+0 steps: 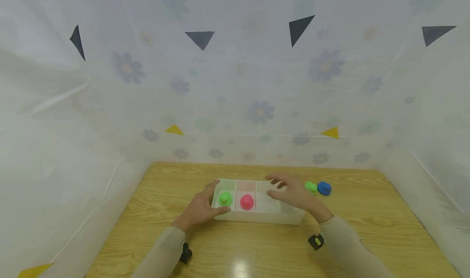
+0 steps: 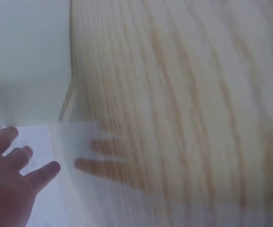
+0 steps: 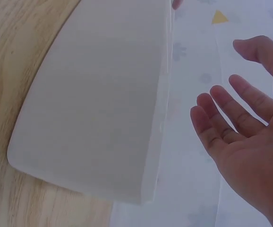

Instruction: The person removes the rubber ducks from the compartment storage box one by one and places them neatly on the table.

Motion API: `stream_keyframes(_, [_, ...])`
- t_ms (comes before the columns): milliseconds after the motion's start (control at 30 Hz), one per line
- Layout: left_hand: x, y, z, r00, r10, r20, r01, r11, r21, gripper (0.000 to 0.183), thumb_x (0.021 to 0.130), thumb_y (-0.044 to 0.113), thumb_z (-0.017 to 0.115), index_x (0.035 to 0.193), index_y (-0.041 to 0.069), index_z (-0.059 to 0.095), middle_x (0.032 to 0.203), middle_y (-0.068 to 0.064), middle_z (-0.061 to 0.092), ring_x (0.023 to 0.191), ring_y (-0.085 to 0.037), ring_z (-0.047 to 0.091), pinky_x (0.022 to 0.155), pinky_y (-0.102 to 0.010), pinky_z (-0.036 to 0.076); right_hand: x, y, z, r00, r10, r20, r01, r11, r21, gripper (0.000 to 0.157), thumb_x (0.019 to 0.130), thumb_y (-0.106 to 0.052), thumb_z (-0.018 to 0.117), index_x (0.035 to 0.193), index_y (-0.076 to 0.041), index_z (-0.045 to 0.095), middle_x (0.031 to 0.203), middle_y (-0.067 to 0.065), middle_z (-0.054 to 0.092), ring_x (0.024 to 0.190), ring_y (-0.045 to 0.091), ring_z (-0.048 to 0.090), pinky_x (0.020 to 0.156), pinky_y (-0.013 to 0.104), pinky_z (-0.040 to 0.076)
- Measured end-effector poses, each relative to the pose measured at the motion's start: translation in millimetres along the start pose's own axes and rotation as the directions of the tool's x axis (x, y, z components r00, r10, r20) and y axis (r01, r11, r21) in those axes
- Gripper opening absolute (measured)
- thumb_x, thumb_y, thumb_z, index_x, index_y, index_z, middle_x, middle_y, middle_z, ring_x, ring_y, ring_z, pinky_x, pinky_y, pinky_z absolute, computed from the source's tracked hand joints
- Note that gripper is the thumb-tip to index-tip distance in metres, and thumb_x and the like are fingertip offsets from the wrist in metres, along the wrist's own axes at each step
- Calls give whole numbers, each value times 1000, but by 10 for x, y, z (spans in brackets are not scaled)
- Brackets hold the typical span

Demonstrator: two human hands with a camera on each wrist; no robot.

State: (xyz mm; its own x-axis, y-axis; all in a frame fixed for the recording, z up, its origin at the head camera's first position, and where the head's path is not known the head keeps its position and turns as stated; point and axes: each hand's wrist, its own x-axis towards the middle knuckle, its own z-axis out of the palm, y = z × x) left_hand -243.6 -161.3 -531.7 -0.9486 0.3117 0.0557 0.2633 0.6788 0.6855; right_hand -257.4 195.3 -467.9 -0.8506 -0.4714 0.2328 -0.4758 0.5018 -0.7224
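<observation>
The white divided box sits on the wooden counter, at three o'clock from the left hand and toward nine o'clock beneath the right hand. The left hand is clamped on the box's left end, its thumb over the near rim and its index finger at the far corner; the left wrist view shows its other fingers spread. The right hand hovers over the box's right half, its thumb and gently bent fingers well apart and holding nothing.

A green toy duck lies in the leftmost compartment, at three o'clock from the left hand and near its thumb. A pink toy duck lies in the second compartment, at nine o'clock from the right hand. Outside the box, at three o'clock just past the right hand, another green duck rests on the counter. The blue toy duck is just beside it, farther toward three o'clock; whether those two touch cannot be told. At twelve o'clock, behind the counter, hangs a floral sheet.
</observation>
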Motion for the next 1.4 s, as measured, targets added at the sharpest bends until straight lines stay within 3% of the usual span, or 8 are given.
stream_keyframes(233, [10,-12,-1,1000,-8,5,8,1000,-10,113,82,68,81,169,22,27,169,-9,40,151,-35,45,122,-62,38,73,-56,164,999,-3,49,3,1000,-1,51,95,-28,80,140,-8,67,137,14,69,116,34,68,95,50,60])
stream_keyframes(600, [7,-10,4,1000,-14,7,14,1000,12,113,83,68,80,170,20,26,173,-6,32,157,-35,37,123,-61,37,134,-90,376,997,-16,80,17,1000,-13,48,95,-23,79,138,-5,68,133,18,71,114,40,66,89,46,60])
stream_keyframes(1000, [17,-19,16,1000,0,1,0,1000,17,113,83,70,79,169,20,27,173,-3,30,159,-34,32,124,-62,34,242,-91,567,990,32,135,-29,999,-28,46,94,-21,80,137,-8,69,138,6,70,124,31,63,95,44,55])
stream_keyframes(1233, [20,-29,17,1000,12,-2,-12,1000,15,113,83,71,78,169,20,26,173,-2,30,159,-35,31,124,-62,34,280,-54,639,989,-18,147,27,998,-62,45,91,-14,81,132,-2,70,136,11,71,128,35,63,101,57,56])
stream_keyframes(1400, [17,-31,14,1000,11,-1,-11,1000,10,113,83,71,78,169,20,26,173,-3,30,159,-35,31,125,-62,34,316,-59,688,988,-66,139,91,980,-177,42,87,-12,84,126,0,73,127,12,75,120,34,67,105,54,54])
